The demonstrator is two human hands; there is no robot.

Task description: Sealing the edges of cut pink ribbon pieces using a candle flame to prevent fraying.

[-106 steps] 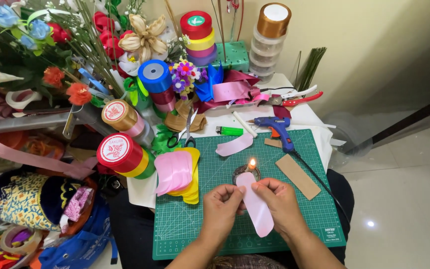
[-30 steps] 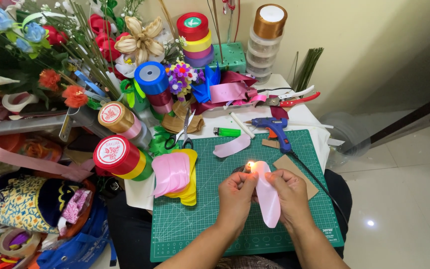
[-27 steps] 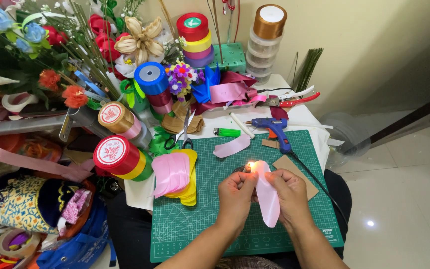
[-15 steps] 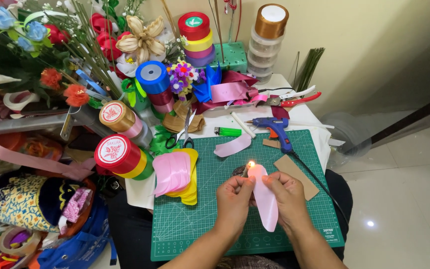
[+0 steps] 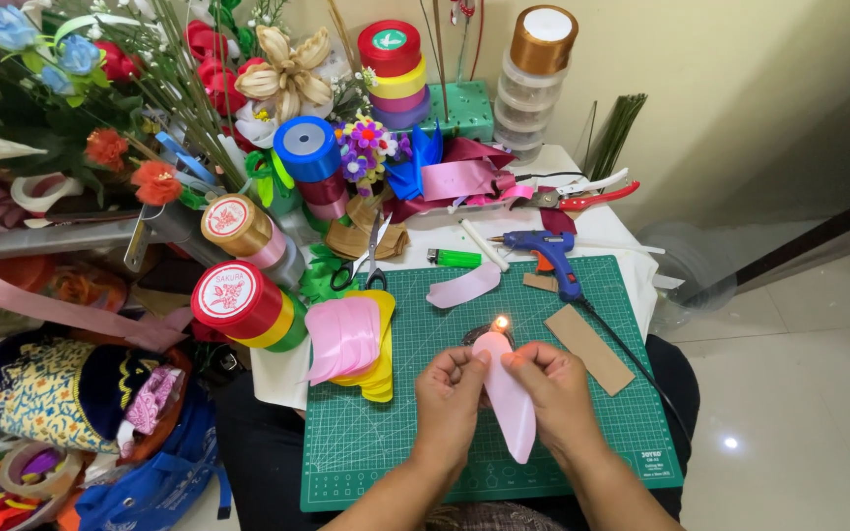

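Petal (image 5: 510, 403) lowered slightly toward the flame (image 5: 501, 323), both hands' (image 5: 453, 393) grip clamped on it over the green mat (image 5: 425, 433).

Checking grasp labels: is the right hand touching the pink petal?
Touching. The head view shows the right hand with fingertips pinching the pink petal near its top, by the flame; the left hand pinches it too.

Both hands, left hand (image 5: 450, 391) and right hand (image 5: 555, 388), pinch a pink petal (image 5: 510, 398) beside a candle flame (image 5: 501, 323); green cutting mat (image 5: 464, 433) beneath.
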